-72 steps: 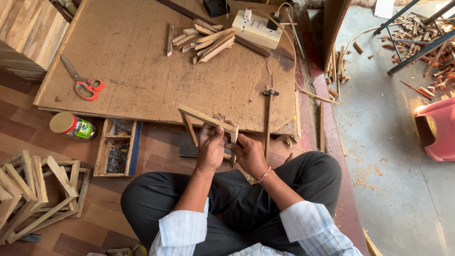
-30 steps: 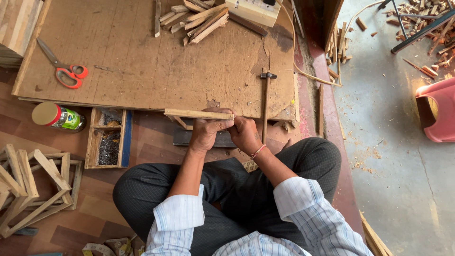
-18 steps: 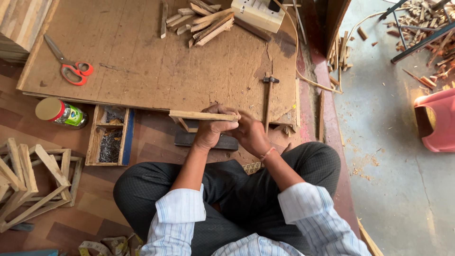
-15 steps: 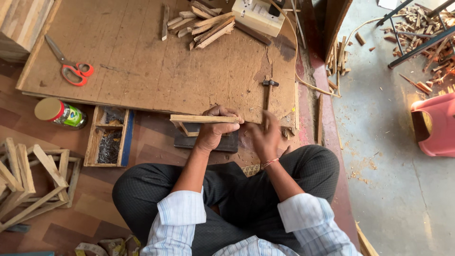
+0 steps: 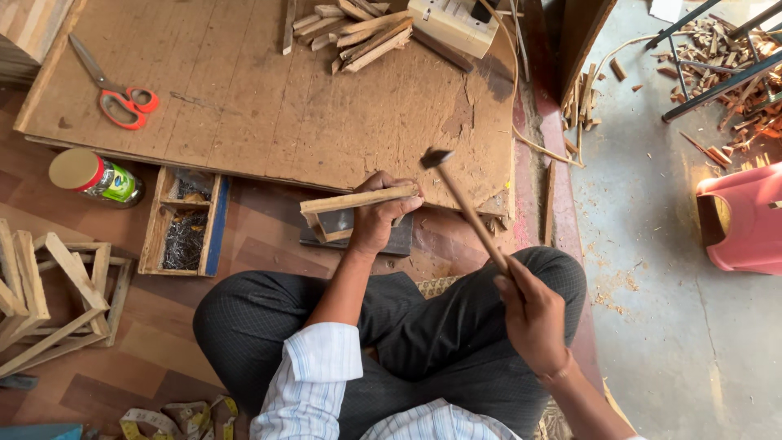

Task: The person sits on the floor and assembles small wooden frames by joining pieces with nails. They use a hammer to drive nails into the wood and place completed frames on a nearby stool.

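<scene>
Hammer (image 5: 464,204) in my right hand (image 5: 533,318), fingers wrapped tight around the lower end of its wooden handle; the metal head is raised, hanging just above the right end of the frame (image 5: 358,208). My left hand (image 5: 383,216) is clamped on that frame, a small piece of nailed wooden strips, holding it on edge at the near edge of the board (image 5: 244,98), over a dark slab (image 5: 399,240) on the floor. I see scissors (image 5: 114,90) with orange handles lying on the board's far left, and a heap of strips (image 5: 358,28) at its far side. Left of the frame sits a nail box (image 5: 183,220), with a jar (image 5: 94,175) beside it. More finished frames (image 5: 49,293) are stacked at my far left.
</scene>
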